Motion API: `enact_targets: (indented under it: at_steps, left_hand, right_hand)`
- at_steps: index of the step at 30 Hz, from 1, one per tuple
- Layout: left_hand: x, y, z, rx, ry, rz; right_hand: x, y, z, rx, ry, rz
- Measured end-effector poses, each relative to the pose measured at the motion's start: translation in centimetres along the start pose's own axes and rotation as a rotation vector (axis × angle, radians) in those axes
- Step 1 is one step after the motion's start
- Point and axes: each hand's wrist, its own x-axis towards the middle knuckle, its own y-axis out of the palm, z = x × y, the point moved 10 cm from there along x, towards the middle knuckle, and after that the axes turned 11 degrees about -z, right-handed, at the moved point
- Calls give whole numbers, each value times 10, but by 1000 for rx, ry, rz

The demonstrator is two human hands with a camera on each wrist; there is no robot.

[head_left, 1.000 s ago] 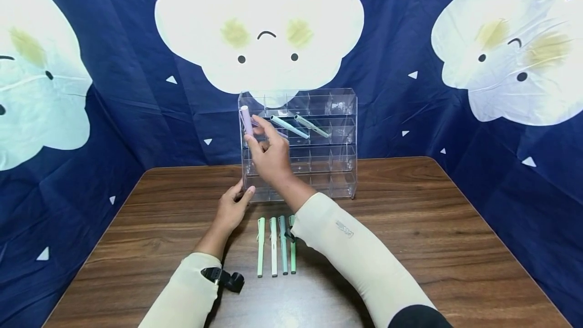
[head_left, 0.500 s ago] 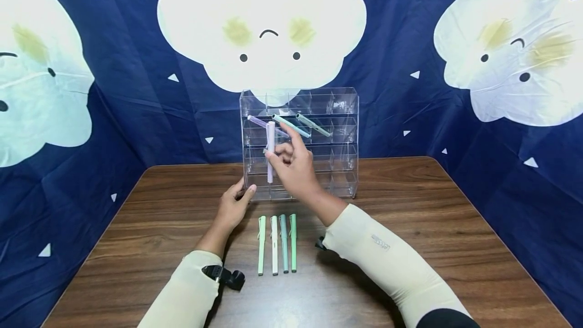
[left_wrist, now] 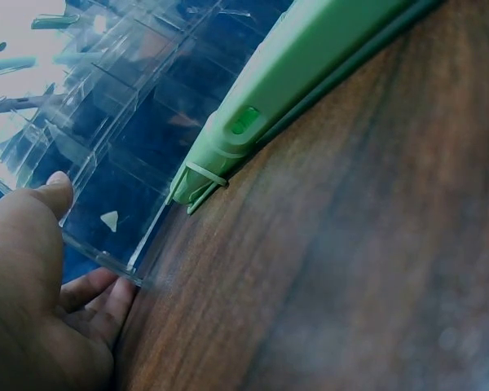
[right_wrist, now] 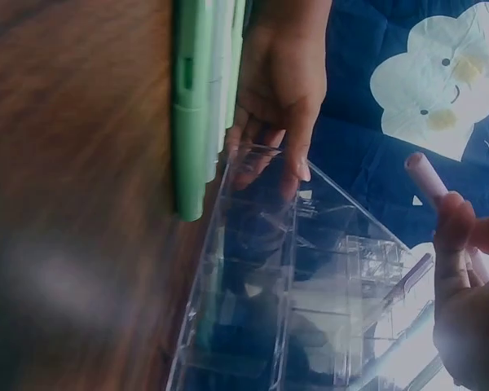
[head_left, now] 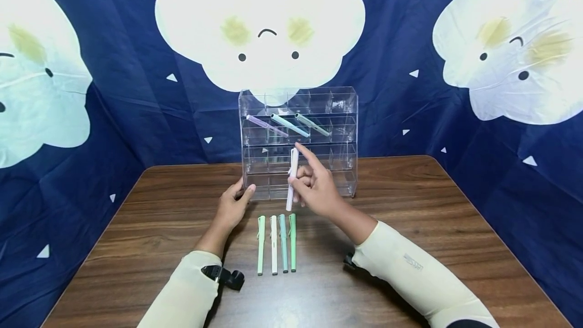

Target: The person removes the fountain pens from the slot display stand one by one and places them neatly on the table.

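Note:
My right hand (head_left: 320,189) pinches a pale lavender pen (head_left: 294,163) between thumb and fingers, with the index finger extended. The pen hangs nearly upright before the lower tiers of a clear plastic tiered rack (head_left: 343,158). At the rack's lower left corner, my left hand (head_left: 233,209) holds the edge, thumb in front and fingers on the far side, as the left wrist view shows. A purple pen (head_left: 261,123), a light blue pen (head_left: 289,125) and a grey-green pen (head_left: 311,124) lie slanted in the rack's second tier from the top.
In front of the rack, on the wooden table (head_left: 410,206), lie a light green pen (head_left: 261,247), a white pen (head_left: 274,247), a teal pen (head_left: 283,244) and a green pen (head_left: 293,244). Behind hangs a blue curtain (head_left: 391,65) with clouds.
My right hand has drawn the pale lavender pen away from the rack's second tier at left, moving down and right. My left hand stays at the rack's corner.

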Motion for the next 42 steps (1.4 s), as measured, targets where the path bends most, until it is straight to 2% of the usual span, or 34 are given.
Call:
enact_targets:
  at_steps: [5, 13, 20, 24, 29, 42]
  left_hand:
    - [0, 1, -1, 5, 7, 7]
    - [1, 1, 1, 1, 13, 1]
    - [1, 1, 2, -10, 1, 10]
    - [2, 1, 1, -16, 1, 3]
    - [2, 0, 1, -6, 14, -8]
    - [0, 0, 0, 0, 20, 3]
  right_hand:
    - [-11, -12, -9, -12, 63, 19]
    - [-27, -26, -26, -102, 196, 55]
    - [-44, -27, -43, -105, 341, 119]
    - [-51, -26, -53, -138, 390, 159]
    - [-59, -25, -63, -166, 433, 205]
    - [-67, -20, -73, -115, 481, 237]
